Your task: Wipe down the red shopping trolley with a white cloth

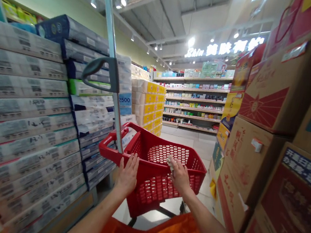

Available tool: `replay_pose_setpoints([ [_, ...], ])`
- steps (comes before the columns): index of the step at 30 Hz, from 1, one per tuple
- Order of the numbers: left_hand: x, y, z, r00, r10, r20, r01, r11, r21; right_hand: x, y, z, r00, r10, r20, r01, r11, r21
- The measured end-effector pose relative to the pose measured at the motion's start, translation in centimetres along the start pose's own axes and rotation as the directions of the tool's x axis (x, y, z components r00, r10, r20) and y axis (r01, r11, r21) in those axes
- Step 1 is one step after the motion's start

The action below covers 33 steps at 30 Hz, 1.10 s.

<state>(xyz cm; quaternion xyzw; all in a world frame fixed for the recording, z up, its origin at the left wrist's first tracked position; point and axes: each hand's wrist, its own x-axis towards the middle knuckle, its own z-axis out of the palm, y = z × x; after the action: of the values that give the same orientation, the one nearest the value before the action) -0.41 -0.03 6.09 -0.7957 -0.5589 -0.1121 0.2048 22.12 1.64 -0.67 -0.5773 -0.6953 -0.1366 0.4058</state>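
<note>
A red plastic shopping cart (149, 191) with a perforated basket stands crosswise in front of me. My left hand (128, 172) lies with fingers stretched out against its near rim, close to the left end. Between the fingers of my right hand (179, 176) is a small crumpled white cloth (170, 162), pressed to the near rim further right; whether it is cloth or paper is hard to tell. A metal pole (111, 21) with a grey loop handle (116, 75) rises at the cart's left end, just beyond my left hand.
Tall stacks of wrapped paper packs (25, 113) line the left side. Cardboard cartons (251, 153) are piled close on the right. Yellow packs (154, 97) stand farther back, and shelves of small goods (195, 99) close off the aisle under a lit sign (224, 47).
</note>
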Motion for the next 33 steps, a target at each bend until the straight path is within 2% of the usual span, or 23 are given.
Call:
replay_pose_setpoints([
  [3,-0.2,-0.3,0.0,1.000,0.023,0.002,-0.023,0.999,-0.022,0.4,-1.0,0.7,0.998,-0.068,-0.008,0.068,0.993,0.095],
  [6,-0.6,-1.4,-0.2,0.994,0.051,-0.100,-0.057,0.997,-0.053,2.8,-5.9,1.2,0.977,-0.203,-0.057,0.210,0.960,0.184],
  [8,-0.8,-3.1,-0.6,0.976,0.013,-0.218,-0.023,0.999,-0.045,6.2,-10.7,0.4,0.953,-0.260,-0.157,0.288,0.939,0.186],
  [10,-0.8,-5.4,-1.1,0.949,-0.096,-0.300,0.092,0.995,-0.026,11.1,-15.6,-1.8,0.910,-0.302,-0.284,0.352,0.925,0.142],
  [12,-0.5,-7.7,-1.7,0.938,-0.205,-0.281,0.209,0.978,-0.016,16.5,-19.7,-4.7,0.842,-0.380,-0.382,0.433,0.899,0.060],
  [14,-0.3,-9.4,-2.1,0.952,-0.242,-0.189,0.247,0.969,0.000,20.9,-22.4,-7.1,0.775,-0.470,-0.422,0.499,0.865,-0.047],
  [16,-0.3,-10.3,-2.2,0.969,-0.218,-0.116,0.222,0.975,0.020,22.9,-23.3,-7.7,0.717,-0.589,-0.373,0.576,0.802,-0.160],
  [17,-0.4,-10.6,-2.2,0.975,-0.197,-0.105,0.201,0.979,0.029,22.8,-23.1,-7.2,0.684,-0.655,-0.319,0.624,0.753,-0.208],
  [19,-0.8,-10.8,-2.0,0.980,-0.167,-0.112,0.172,0.984,0.036,20.8,-21.5,-5.0,0.592,-0.784,-0.187,0.734,0.621,-0.276],
  [22,-1.3,-10.9,-1.9,0.983,-0.131,-0.127,0.135,0.991,0.019,16.2,-18.5,-1.3,0.390,-0.920,-0.022,0.872,0.377,-0.312],
  [23,-1.3,-11.0,-1.8,0.983,-0.130,-0.131,0.132,0.991,0.013,15.3,-18.0,-0.6,0.343,-0.939,0.010,0.893,0.322,-0.314],
  [24,-1.3,-11.0,-1.8,0.982,-0.130,-0.136,0.133,0.991,0.010,15.0,-17.8,-0.4,0.318,-0.948,0.024,0.902,0.295,-0.315],
  [25,-1.3,-11.0,-1.8,0.981,-0.129,-0.141,0.132,0.991,0.011,15.4,-18.1,-0.7,0.326,-0.945,0.018,0.899,0.304,-0.315],
  [26,-1.2,-10.9,-1.8,0.981,-0.130,-0.143,0.134,0.991,0.015,16.4,-18.7,-1.4,0.371,-0.928,-0.011,0.879,0.356,-0.317],
  [27,-1.1,-10.9,-1.9,0.981,-0.135,-0.138,0.139,0.990,0.019,17.7,-19.6,-2.4,0.439,-0.897,-0.053,0.845,0.432,-0.315],
  [29,-1.1,-10.7,-2.1,0.983,-0.141,-0.116,0.145,0.989,0.023,20.6,-21.4,-4.4,0.604,-0.778,-0.174,0.720,0.626,-0.299],
  [30,-1.1,-10.7,-2.2,0.984,-0.139,-0.107,0.143,0.990,0.024,21.6,-21.9,-5.1,0.646,-0.736,-0.202,0.679,0.675,-0.287],
  [31,-1.1,-10.7,-2.3,0.985,-0.137,-0.107,0.140,0.990,0.024,22.0,-22.1,-5.5,0.668,-0.714,-0.212,0.658,0.699,-0.280],
  [32,-1.3,-10.7,-2.3,0.984,-0.135,-0.116,0.139,0.990,0.025,21.7,-22.0,-5.4,0.663,-0.722,-0.198,0.668,0.690,-0.281],
  [33,-1.4,-10.7,-2.3,0.983,-0.132,-0.130,0.136,0.990,0.028,20.9,-21.5,-5.0,0.632,-0.757,-0.165,0.704,0.650,-0.287],
])
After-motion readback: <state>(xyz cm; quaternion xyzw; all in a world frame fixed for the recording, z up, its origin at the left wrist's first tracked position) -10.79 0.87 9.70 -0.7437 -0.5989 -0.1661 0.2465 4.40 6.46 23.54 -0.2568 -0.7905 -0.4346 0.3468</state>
